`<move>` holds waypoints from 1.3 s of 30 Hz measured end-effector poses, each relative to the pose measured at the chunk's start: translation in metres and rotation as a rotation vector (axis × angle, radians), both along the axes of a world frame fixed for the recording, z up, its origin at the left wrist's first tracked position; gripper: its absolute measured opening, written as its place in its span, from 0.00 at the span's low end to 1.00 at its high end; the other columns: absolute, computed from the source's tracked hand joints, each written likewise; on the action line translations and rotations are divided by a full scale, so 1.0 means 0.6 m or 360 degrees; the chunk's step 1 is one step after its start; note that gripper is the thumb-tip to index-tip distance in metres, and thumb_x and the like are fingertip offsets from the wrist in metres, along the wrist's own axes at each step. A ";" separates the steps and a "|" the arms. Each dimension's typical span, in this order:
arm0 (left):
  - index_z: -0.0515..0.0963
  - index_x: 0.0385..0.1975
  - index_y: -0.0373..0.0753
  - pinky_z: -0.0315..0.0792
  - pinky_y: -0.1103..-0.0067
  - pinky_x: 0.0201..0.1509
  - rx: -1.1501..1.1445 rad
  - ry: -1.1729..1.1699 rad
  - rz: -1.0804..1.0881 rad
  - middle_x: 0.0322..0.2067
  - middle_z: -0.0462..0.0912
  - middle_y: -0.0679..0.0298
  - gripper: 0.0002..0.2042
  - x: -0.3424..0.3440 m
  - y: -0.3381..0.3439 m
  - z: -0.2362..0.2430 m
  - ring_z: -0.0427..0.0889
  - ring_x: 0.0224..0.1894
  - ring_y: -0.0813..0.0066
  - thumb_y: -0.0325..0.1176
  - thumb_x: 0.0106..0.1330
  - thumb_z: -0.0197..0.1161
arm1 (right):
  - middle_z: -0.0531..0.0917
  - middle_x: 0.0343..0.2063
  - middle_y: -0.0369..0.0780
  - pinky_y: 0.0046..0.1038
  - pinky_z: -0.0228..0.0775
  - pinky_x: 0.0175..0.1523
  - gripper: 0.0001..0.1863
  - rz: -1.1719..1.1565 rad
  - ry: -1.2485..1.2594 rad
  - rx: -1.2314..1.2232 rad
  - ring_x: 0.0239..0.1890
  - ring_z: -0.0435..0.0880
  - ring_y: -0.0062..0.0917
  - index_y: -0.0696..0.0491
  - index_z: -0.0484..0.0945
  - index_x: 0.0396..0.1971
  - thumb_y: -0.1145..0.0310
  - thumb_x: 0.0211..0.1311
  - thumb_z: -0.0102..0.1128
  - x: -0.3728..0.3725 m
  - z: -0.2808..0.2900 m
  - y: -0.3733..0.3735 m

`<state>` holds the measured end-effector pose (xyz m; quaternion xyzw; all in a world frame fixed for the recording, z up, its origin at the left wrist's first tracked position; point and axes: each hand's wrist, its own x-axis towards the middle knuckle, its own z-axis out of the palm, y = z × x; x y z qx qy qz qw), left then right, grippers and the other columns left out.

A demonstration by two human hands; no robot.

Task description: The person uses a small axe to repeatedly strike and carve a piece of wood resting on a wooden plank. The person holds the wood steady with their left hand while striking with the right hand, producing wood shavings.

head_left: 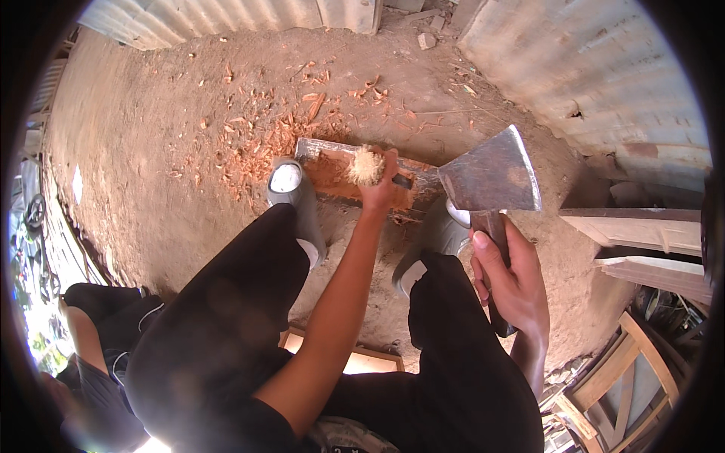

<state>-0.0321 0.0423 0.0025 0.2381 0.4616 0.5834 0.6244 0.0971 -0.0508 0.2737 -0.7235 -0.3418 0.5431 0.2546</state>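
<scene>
Shavings (260, 147) of curled orange-red wood lie thick on the brown dirt floor (151, 106) beside the long, weathered timber block (331, 174), which rests on the ground between my grey, white-toed shoes (300, 198). A broad recess is already cut into its reddish face, so I judge the rough hollowing well under way; the bottom looks uneven and the walls ragged, so levelling and cleaning probably remain, though my left hand (381, 189) hides part of it and I can't tell the depth. That hand is closed round what looks like a chisel (366, 166), its pale handle end frayed into a fuzzy, fibrous ball; most of the fingers are out of sight, so I can't tell how tightly they press. My right hand (521, 279) grips a hatchet (491, 174) with a wide, flaring head of dark, flat steel, bright along its edge. Those fingers wrap the dark handle, thumb laid along the near side, and the head is well apart from the chisel.
</scene>
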 end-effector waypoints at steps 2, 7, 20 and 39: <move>0.74 0.38 0.40 0.68 0.80 0.39 -0.0049 0.0066 -0.0043 0.33 0.74 0.72 0.07 0.002 -0.006 -0.012 0.70 0.35 0.83 0.27 0.73 0.68 | 0.74 0.17 0.34 0.24 0.65 0.22 0.20 0.0040 -0.0008 -0.0003 0.16 0.73 0.16 0.60 0.75 0.45 0.54 0.80 0.57 -0.002 0.001 0.005; 0.78 0.46 0.35 0.74 0.76 0.49 0.0128 0.0335 -0.0187 0.41 0.81 0.68 0.11 0.000 -0.011 -0.060 0.77 0.43 0.77 0.29 0.70 0.72 | 0.75 0.16 0.34 0.25 0.66 0.22 0.20 0.0144 -0.0070 0.0008 0.16 0.73 0.16 0.60 0.75 0.45 0.54 0.80 0.58 -0.017 0.017 0.027; 0.79 0.46 0.35 0.75 0.70 0.52 0.0033 0.0266 -0.0361 0.40 0.83 0.64 0.13 0.001 0.001 -0.055 0.80 0.44 0.71 0.34 0.69 0.73 | 0.76 0.17 0.34 0.24 0.65 0.22 0.19 0.0187 -0.0141 -0.0036 0.16 0.73 0.15 0.59 0.77 0.49 0.55 0.80 0.58 -0.025 0.019 0.037; 0.74 0.46 0.38 0.76 0.75 0.48 -0.0283 -0.0184 0.0026 0.36 0.80 0.67 0.18 -0.008 0.003 -0.036 0.81 0.38 0.74 0.39 0.69 0.75 | 0.70 0.18 0.32 0.19 0.58 0.20 0.17 0.0129 -0.0064 0.0114 0.14 0.66 0.13 0.58 0.76 0.50 0.58 0.83 0.51 -0.063 -0.018 0.049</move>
